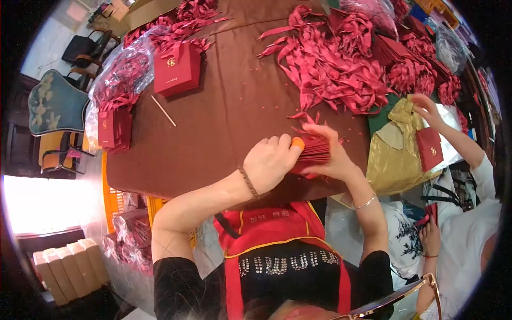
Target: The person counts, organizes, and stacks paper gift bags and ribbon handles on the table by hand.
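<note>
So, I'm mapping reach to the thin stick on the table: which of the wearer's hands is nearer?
Left. The left hand is right of the thin stick and lower in view; the right hand is farther right, across the red stack.

Single view, worn on the head. Looks forward and steeply down, past gold-rimmed glasses (393, 303) at the lower edge and the wearer's red cloth apron with yellow piping (274, 226). Lens very wide: lines bow, corners dark. Bare left hand (270, 162) and right hand (333, 154) close, near mid-frame. Beyond, a brown cloth-covered table (208, 141) runs up to top edge. Left margin reaches a teal, floral-backed chair (58, 101); right margin, a neighbour's white sleeve (485, 173).
</note>
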Available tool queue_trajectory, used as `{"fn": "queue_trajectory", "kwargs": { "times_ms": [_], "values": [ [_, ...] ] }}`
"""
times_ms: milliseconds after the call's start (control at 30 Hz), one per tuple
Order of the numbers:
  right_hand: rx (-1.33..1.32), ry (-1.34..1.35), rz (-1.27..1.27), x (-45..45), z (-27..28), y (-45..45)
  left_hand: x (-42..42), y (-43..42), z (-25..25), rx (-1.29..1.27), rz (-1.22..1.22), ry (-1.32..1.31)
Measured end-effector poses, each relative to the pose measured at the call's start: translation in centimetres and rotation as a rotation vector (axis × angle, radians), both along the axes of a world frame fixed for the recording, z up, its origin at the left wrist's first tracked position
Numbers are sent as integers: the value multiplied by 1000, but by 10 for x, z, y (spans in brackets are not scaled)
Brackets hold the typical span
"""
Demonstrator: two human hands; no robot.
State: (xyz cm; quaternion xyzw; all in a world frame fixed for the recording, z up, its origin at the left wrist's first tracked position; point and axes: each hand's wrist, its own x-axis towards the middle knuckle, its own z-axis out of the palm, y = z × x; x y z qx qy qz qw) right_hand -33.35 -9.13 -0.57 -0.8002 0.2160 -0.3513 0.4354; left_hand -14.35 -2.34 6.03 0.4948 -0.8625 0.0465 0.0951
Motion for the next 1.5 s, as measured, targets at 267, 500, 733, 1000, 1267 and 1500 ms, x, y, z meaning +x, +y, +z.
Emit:
{"fn": "queue_trajectory", "kwargs": {
  "times_ms": [267,500,733,1000,1267,1500],
  "values": [
    [121,268,-90,-5,11,11,11,-3,6,123,-102,81],
    [-4,361,-73,10,51,13,40,-4,30,240,-5,123],
    [-396,212,-333,21,38,13,126,-46,-9,658,383,1327],
    [-565,291,-115,96,18,25,148,-52,-89,848,684,1677],
    [-485,349,-189,114,-23,4,155,-54,-99,866,536,1521],
    [-409,408,-207,115,-28,9,151,-52,-102,580,694,1252]
  ]
}}
